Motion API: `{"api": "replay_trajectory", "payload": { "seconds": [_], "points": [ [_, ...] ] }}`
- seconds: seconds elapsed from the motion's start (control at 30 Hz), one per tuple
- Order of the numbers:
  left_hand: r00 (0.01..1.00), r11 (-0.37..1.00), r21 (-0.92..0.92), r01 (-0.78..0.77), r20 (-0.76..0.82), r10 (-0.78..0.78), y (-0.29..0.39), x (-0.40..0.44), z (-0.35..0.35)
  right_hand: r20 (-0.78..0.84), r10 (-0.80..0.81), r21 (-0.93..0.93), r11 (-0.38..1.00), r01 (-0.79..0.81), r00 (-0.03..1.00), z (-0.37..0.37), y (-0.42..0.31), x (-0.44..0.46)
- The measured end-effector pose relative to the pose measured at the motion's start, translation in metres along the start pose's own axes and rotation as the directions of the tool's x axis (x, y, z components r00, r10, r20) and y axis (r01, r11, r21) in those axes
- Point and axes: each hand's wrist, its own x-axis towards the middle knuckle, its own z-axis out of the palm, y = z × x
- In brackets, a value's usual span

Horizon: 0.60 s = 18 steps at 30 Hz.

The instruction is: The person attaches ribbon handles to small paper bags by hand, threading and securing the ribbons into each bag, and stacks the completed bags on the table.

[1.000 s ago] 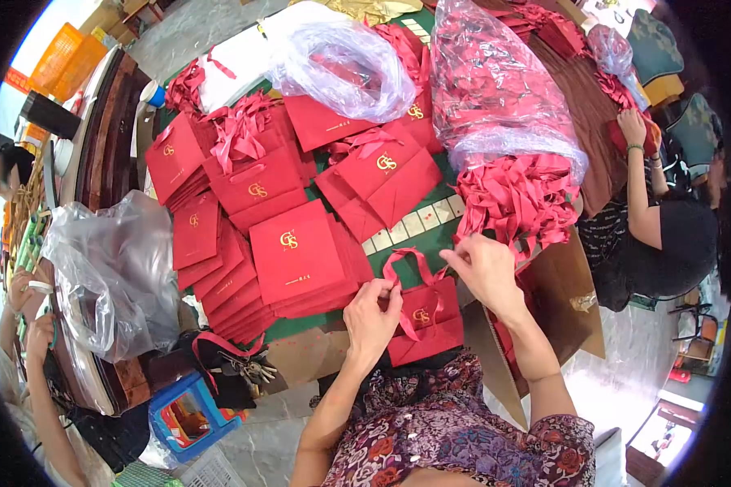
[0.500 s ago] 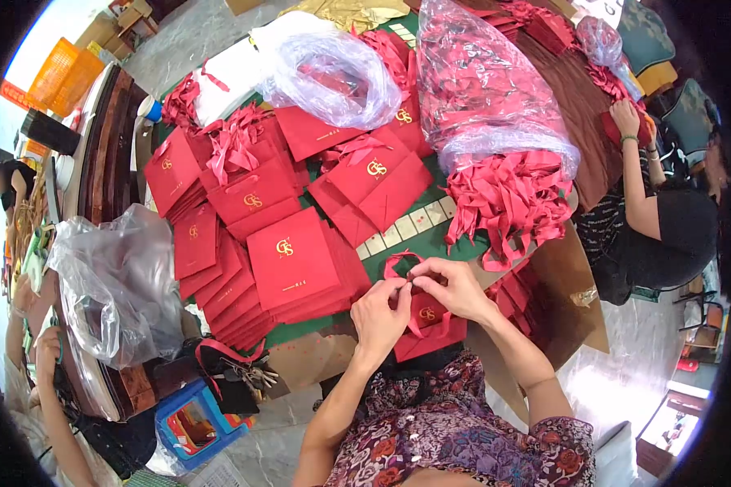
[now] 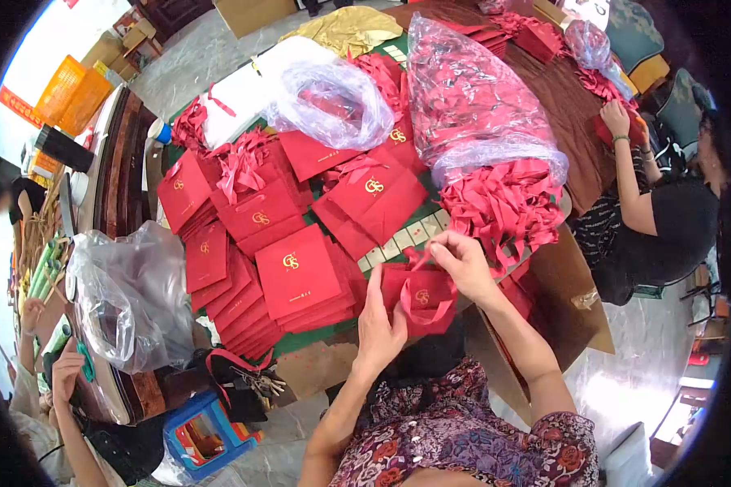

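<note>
A small red gift bag (image 3: 424, 316) with a gold monogram and ribbon handles is held up at the table's near edge. My left hand (image 3: 376, 326) grips its left side, fingers along the outside and thumb near the front. At the bag's upper right, my right hand (image 3: 464, 266) has thumb and index finger pinched on a red ribbon handle. Beyond the hands, a heap of loose red ribbons (image 3: 503, 203) spills from a clear plastic sack (image 3: 483, 97). Stacks of flat red gift bags (image 3: 304, 280) lie to the left of my hands.
A cardboard box (image 3: 556, 284) stands at my right, holding red bags. Crumpled clear plastic (image 3: 134, 292) lies on the left bench, above a blue plastic stool (image 3: 207, 438). One person (image 3: 666, 227) sits at right; another person's hand (image 3: 67, 372) holds green-handled scissors at left.
My hands have moved apart from a joint pinch on the ribbon. The left now grips the bag's side, and the bag is lifted and turned. The view has shifted slightly.
</note>
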Motion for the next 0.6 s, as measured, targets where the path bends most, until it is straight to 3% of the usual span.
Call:
{"api": "replay_trajectory", "payload": {
  "seconds": [0.03, 0.1, 0.17, 0.2, 0.37, 0.43, 0.47, 0.5, 0.57, 0.6],
  "points": [
    [0.994, 0.99, -0.108, 0.086, 0.078, -0.078, -0.006, 0.002, 0.002, -0.007, -0.004, -0.001, 1.0, 0.004, 1.0, 0.002, -0.004, 0.01],
    [0.99, 0.974, -0.199, 0.11, 0.108, -0.09, -0.008, 0.02, -0.003, -0.056, -0.149, -0.222, 0.966, 0.133, 0.987, 0.003, -0.016, 0.038],
    [0.989, 0.998, -0.058, 0.002, 0.15, 0.006, 0.003, 0.041, -0.014, -0.138, -0.364, -0.298, 0.902, 0.312, 0.921, 0.002, -0.024, 0.078],
    [0.97, 0.992, -0.081, 0.096, 0.23, -0.075, 0.008, 0.049, -0.02, -0.164, -0.358, -0.318, 0.901, 0.294, 0.919, -0.001, -0.034, 0.097],
    [0.994, 0.994, -0.083, -0.077, 0.068, 0.082, 0.008, 0.098, -0.033, -0.186, -0.469, -0.379, 0.845, 0.377, 0.863, 0.003, -0.078, 0.142],
    [0.999, 0.976, -0.218, 0.027, 0.022, -0.022, 0.006, 0.114, -0.037, -0.169, -0.467, -0.39, 0.841, 0.376, 0.868, -0.001, -0.098, 0.143],
    [0.998, 0.981, -0.192, -0.035, -0.066, 0.023, 0.001, 0.123, -0.037, -0.221, -0.369, -0.274, 0.912, 0.306, 0.903, -0.001, -0.109, 0.135],
    [0.992, 0.968, -0.245, -0.05, -0.126, 0.019, -0.005, 0.131, -0.037, -0.226, -0.368, -0.273, 0.913, 0.304, 0.902, -0.004, -0.106, 0.128],
    [0.958, 0.987, -0.126, -0.102, -0.279, 0.063, -0.011, 0.144, -0.032, -0.108, -0.562, -0.52, 0.735, 0.436, 0.82, -0.02, -0.098, 0.107],
    [0.945, 0.976, -0.182, -0.121, -0.321, 0.057, -0.028, 0.148, -0.024, 0.021, -0.54, -0.582, 0.677, 0.45, 0.841, -0.028, -0.091, 0.092]
  ]
}}
